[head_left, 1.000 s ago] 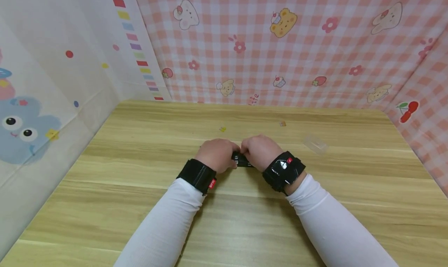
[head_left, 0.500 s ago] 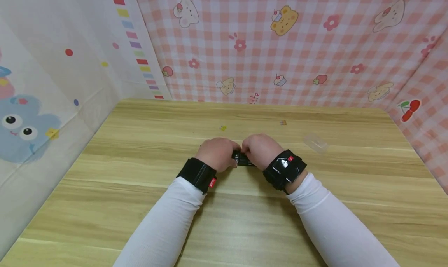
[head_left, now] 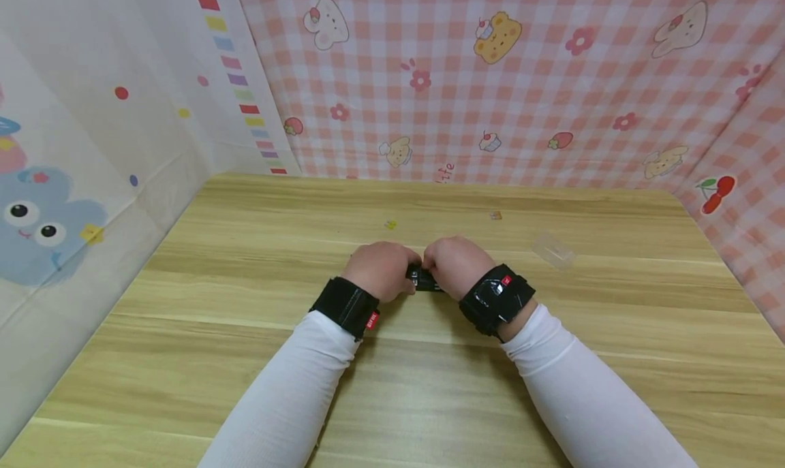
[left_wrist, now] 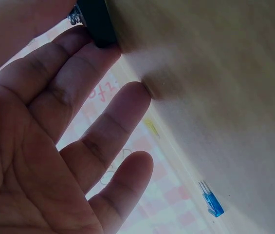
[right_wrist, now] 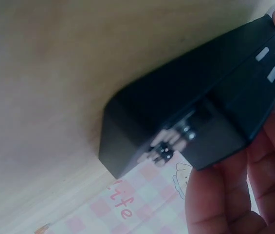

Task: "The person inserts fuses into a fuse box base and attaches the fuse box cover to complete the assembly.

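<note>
A small black plastic box (head_left: pixel 424 279) with angled sides lies low over the table between both hands in the head view. My left hand (head_left: pixel 380 270) grips one end; the left wrist view shows thumb and fingertips on the box's corner (left_wrist: pixel 98 24), beside a small metal coil (left_wrist: pixel 74 18), the other two fingers loosely extended. My right hand (head_left: pixel 460 267) is curled on the other side. In the right wrist view, fingers (right_wrist: pixel 210 200) hold the black box (right_wrist: pixel 161 92), which has two pale rectangles and blurred shiny parts in a recess. What lies under the fingertips is hidden.
A blue piece (left_wrist: pixel 212 204) with thin metal pins lies on the table past the left fingers. Farther back are a tiny yellow piece (head_left: pixel 390 225) and a small brownish piece (head_left: pixel 495 216). A clear plastic piece (head_left: pixel 553 251) lies right of the right hand. Patterned cloth (head_left: pixel 466 114) hangs behind.
Both hands stay at the black box in almost the same place. The head view shifts only slightly.
</note>
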Action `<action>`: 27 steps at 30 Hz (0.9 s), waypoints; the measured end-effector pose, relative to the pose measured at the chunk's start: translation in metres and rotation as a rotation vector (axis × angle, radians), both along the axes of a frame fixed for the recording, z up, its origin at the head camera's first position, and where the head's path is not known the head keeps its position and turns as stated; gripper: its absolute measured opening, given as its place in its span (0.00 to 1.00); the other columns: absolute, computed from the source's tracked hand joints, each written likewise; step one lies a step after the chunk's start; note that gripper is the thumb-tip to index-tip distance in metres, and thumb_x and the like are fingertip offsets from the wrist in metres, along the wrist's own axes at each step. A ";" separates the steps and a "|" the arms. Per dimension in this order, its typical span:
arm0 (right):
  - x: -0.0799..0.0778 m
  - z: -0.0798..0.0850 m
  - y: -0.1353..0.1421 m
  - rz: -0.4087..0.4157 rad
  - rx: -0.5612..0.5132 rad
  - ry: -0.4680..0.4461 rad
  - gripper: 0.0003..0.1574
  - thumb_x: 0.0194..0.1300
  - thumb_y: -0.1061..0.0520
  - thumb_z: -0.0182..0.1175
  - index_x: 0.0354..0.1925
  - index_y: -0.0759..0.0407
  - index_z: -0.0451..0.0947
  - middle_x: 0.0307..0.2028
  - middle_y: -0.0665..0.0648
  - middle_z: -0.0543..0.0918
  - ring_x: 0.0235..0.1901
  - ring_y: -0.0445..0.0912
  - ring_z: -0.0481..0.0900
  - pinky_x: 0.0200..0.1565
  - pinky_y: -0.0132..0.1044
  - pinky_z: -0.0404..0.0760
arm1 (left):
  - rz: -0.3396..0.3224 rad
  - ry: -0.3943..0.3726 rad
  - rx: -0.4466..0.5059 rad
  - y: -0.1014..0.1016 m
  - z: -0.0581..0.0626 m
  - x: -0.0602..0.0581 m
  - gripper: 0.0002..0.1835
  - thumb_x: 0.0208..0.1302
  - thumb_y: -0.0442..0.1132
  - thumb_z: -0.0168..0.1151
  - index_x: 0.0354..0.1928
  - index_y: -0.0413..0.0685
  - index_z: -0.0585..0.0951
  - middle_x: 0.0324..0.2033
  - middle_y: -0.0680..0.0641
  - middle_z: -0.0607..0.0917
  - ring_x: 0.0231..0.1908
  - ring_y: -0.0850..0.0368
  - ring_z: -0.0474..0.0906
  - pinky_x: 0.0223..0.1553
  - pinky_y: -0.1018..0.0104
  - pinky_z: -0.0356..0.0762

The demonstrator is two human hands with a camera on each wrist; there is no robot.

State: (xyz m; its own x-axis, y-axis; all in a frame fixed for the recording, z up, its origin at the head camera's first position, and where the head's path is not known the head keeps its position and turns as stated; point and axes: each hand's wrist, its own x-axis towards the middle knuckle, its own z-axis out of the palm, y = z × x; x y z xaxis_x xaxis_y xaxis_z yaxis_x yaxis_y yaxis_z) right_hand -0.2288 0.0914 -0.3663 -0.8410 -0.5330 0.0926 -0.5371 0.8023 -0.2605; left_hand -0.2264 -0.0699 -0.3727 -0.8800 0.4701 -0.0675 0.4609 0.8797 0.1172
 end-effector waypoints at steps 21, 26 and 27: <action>0.000 -0.001 0.001 -0.009 -0.020 -0.021 0.09 0.56 0.65 0.61 0.27 0.52 0.85 0.26 0.46 0.81 0.23 0.39 0.73 0.30 0.35 0.75 | 0.004 -0.006 -0.008 0.000 0.000 0.000 0.17 0.51 0.52 0.71 0.44 0.66 0.82 0.34 0.58 0.82 0.30 0.62 0.72 0.29 0.62 0.72; 0.001 -0.001 0.001 -0.005 -0.025 -0.020 0.09 0.56 0.65 0.62 0.28 0.52 0.85 0.26 0.47 0.81 0.24 0.39 0.73 0.30 0.35 0.76 | 0.007 -0.010 -0.014 0.001 0.000 0.000 0.17 0.51 0.52 0.71 0.44 0.66 0.82 0.35 0.59 0.82 0.31 0.62 0.72 0.30 0.61 0.72; 0.001 -0.001 0.001 -0.004 -0.026 -0.021 0.09 0.56 0.65 0.62 0.28 0.52 0.85 0.26 0.47 0.81 0.24 0.39 0.73 0.30 0.35 0.76 | 0.008 -0.013 -0.012 0.001 0.000 0.000 0.17 0.51 0.52 0.71 0.44 0.66 0.82 0.35 0.58 0.82 0.31 0.62 0.72 0.30 0.61 0.72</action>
State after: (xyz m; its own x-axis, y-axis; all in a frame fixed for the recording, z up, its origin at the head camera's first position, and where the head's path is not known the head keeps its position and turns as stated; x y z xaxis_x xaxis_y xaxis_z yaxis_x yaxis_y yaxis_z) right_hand -0.2278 0.0927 -0.3670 -0.8452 -0.5269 0.0891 -0.5279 0.7974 -0.2923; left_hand -0.2264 -0.0692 -0.3724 -0.8829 0.4617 -0.0849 0.4519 0.8849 0.1126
